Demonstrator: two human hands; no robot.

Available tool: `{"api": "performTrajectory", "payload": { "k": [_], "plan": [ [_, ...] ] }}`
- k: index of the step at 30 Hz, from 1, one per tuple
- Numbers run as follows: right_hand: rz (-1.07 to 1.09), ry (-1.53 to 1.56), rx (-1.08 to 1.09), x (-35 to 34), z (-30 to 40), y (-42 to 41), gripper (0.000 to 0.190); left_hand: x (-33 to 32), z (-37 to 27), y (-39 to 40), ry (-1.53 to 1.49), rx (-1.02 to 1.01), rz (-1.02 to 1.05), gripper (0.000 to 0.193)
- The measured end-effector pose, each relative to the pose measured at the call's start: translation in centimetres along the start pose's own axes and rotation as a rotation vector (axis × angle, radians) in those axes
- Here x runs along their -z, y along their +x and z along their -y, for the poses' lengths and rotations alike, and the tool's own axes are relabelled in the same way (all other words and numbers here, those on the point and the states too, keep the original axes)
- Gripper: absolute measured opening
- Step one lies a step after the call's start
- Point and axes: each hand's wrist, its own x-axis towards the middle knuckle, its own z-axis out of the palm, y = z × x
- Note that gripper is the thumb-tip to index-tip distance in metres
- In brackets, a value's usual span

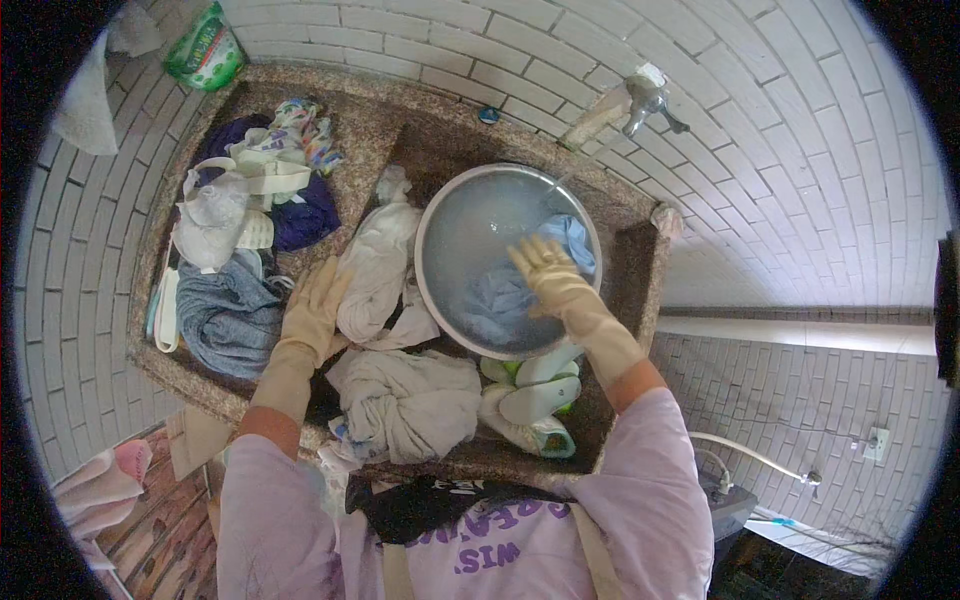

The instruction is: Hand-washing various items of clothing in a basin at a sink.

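A round metal basin (480, 210) of cloudy water stands in the right part of a speckled stone sink (360, 120). Blue cloth (566, 232) lies in the water, partly above the surface. Over it my right hand (555, 281), in a cream rubber glove, has its fingers spread and holds nothing. My left hand (313, 304), gloved too, rests open between grey knitted cloth (225, 315) and a white cloth bundle (379, 262). Below the basin lie a beige cloth heap (409, 401) and pale shoes (532, 412).
A wall tap (649, 105) runs a thin stream into the basin. Dark purple cloth (307, 214) and a white bra (214, 217) lie on the sink's left part. A green detergent pouch (206, 52) stands at the back left corner, and a bottle cap (489, 115) on the back rim.
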Motion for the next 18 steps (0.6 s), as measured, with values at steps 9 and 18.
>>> {"api": "performTrajectory", "payload": {
  "k": [9,18],
  "plan": [
    [-0.123,0.117,-0.418,-10.6,-0.2,6.6,0.062,-0.1,-0.6,1.1,-0.025,-0.021,0.012,0.127],
    [-0.079,0.457,-0.286,0.0,4.2,-5.2,0.063,0.0,-0.3,0.4,0.005,0.032,0.090,0.127]
  ]
}}
